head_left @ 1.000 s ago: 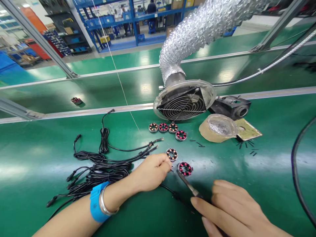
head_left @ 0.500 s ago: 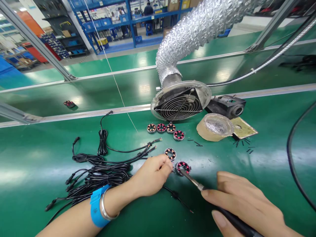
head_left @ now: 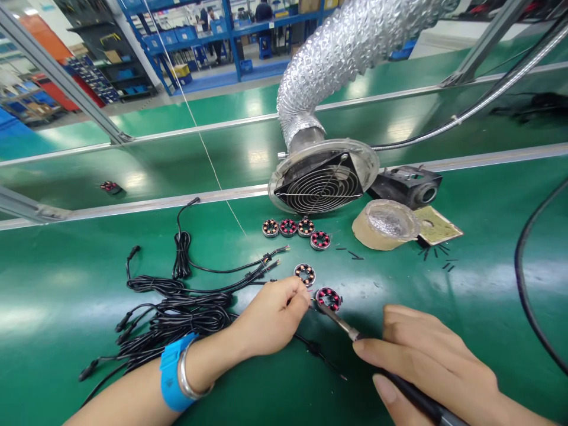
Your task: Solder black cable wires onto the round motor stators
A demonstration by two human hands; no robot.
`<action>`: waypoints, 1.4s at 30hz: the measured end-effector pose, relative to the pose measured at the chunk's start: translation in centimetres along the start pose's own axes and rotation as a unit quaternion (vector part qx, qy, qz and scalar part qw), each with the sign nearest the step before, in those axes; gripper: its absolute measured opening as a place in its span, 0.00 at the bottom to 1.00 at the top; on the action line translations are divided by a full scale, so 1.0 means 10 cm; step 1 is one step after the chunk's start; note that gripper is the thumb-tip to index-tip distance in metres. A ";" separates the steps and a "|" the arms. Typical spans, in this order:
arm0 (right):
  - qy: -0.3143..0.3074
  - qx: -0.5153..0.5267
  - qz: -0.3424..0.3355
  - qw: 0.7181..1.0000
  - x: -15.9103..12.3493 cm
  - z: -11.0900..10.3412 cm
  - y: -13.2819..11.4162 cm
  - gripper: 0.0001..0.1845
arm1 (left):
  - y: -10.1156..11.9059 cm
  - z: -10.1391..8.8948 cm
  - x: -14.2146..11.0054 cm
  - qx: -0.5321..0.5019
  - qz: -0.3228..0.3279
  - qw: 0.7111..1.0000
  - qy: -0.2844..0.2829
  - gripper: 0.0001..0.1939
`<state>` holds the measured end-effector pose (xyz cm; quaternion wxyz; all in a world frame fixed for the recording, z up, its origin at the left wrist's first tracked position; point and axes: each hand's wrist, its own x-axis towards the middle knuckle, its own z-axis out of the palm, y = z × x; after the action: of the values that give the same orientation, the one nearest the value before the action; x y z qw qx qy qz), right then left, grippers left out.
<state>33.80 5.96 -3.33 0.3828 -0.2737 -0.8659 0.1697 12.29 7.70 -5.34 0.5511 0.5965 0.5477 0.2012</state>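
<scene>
My left hand (head_left: 271,316), with a blue wristband, is pinched on the end of a thin black cable (head_left: 316,349) right beside a small round ring part with red coils (head_left: 329,297). My right hand (head_left: 426,361) is closed around a soldering iron (head_left: 339,322), whose metal tip rests at the left edge of that ring part. A second ring part (head_left: 305,273) lies just behind my left fingers. A row of several more ring parts (head_left: 290,228) sits farther back on the green belt.
A bundle of black cables (head_left: 177,307) lies at the left. A fan with a wire guard (head_left: 322,186) on a silver foil duct (head_left: 341,53) stands behind, with a tape roll (head_left: 385,228) and a yellow sponge pad (head_left: 437,226) to its right. Short black sleeves are scattered nearby.
The soldering iron tip has moved forward and left onto the edge of the near ring part. My left hand has stayed pinched on the cable end.
</scene>
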 end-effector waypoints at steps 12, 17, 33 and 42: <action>-0.022 -0.019 -0.006 1.000 -0.03 -0.04 0.02 0.15 | 0.02 0.00 0.00 0.013 -0.002 1.000 -0.005 0.15; -0.024 -0.023 0.000 0.999 -0.03 -0.10 0.00 0.16 | 0.03 -0.01 0.00 0.014 -0.003 1.000 -0.008 0.15; -0.028 -0.018 -0.003 0.999 -0.03 -0.09 0.00 0.17 | 0.02 0.00 0.00 -0.004 -0.004 1.000 -0.009 0.16; 0.090 -0.038 -0.005 0.995 0.09 0.16 0.18 0.17 | -0.02 0.00 0.01 -0.066 -0.015 0.997 -0.031 0.16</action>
<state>32.71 7.76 -4.82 0.4491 -0.2975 -0.8354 0.1094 12.24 7.70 -5.57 0.6091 0.5568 0.5244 0.2098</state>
